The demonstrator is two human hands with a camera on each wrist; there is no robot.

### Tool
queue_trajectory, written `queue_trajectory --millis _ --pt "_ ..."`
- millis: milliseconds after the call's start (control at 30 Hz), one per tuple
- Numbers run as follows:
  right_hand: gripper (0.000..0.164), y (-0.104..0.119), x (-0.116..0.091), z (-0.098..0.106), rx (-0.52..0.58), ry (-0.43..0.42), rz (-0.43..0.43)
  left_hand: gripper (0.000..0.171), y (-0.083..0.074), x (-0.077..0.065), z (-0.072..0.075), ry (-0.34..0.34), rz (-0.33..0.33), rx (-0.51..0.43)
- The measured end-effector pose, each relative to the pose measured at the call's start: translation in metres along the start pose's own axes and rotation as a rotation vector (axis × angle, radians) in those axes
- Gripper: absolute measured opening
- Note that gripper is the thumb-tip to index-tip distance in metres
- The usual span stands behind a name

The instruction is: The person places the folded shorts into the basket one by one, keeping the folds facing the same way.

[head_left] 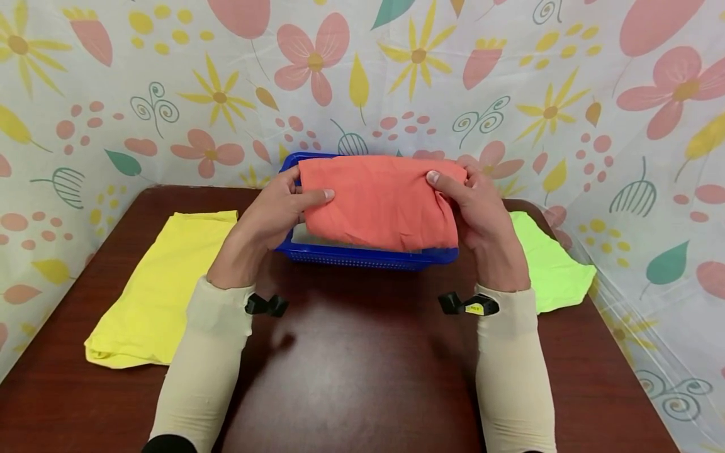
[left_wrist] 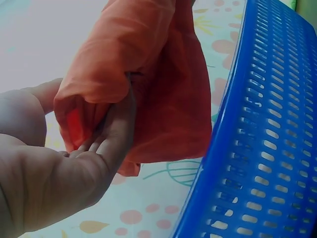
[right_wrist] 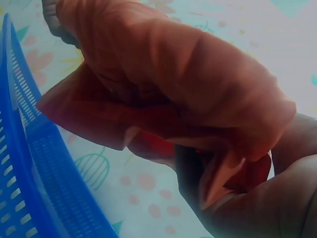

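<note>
A folded coral-orange cloth is held up between both hands, above a blue plastic basket. My left hand grips its left end, thumb on the near face and fingers behind. At the other end my right hand holds the cloth the same way. The left wrist view shows the left fingers tucked under the fold of the cloth, beside the perforated basket wall. From the right wrist, loose layers of the cloth hang below the grip. Most of the basket's inside is hidden by the cloth.
A folded yellow cloth lies on the dark brown table at the left. On the right side lies a bright green cloth, partly behind the right forearm. Flower-patterned sheeting rises behind the table.
</note>
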State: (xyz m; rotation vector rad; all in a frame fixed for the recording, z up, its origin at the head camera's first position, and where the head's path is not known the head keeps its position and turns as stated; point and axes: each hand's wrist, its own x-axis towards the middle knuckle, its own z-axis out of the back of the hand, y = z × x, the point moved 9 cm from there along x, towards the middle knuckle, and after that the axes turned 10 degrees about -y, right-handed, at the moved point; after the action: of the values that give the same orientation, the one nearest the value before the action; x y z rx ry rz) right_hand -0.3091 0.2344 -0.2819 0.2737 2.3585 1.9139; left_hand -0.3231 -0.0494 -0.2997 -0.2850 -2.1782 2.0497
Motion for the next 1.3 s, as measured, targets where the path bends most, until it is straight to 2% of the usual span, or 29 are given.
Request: queue_trajectory --millis 233,433,600,700,933,1133,1300 --pt "0.027 -0.009 0.006 -0.001 0.091 0.028 -0.067 0.051 0.006 0.013 0.003 -0.044 0.0 -0.025" --pt "0.032 -0.008 0.009 -0.008 0.154 0.118 -0.037 0.054 0.009 0.021 0.009 -0.066 0.001 -0.013" --pt "0.056 -0.011 0.011 -0.012 0.113 0.164 -0.034 0.057 0.015 0.029 0.013 -0.087 0.017 0.008" --pt "0.062 -0.013 0.012 -0.013 0.096 0.179 -0.028 0.058 0.021 0.033 0.014 -0.1 0.034 0.024" --pt "0.065 -0.018 0.017 -0.014 0.061 0.229 -0.028 0.059 0.026 0.04 0.015 -0.121 0.027 0.055" --pt "0.067 -0.028 0.022 -0.013 0.026 0.265 -0.083 0.061 0.03 0.042 0.015 -0.131 0.034 0.097" --pt "0.074 -0.036 0.024 -0.018 0.042 0.346 -0.115 0.064 0.037 0.046 0.017 -0.142 0.049 0.116"
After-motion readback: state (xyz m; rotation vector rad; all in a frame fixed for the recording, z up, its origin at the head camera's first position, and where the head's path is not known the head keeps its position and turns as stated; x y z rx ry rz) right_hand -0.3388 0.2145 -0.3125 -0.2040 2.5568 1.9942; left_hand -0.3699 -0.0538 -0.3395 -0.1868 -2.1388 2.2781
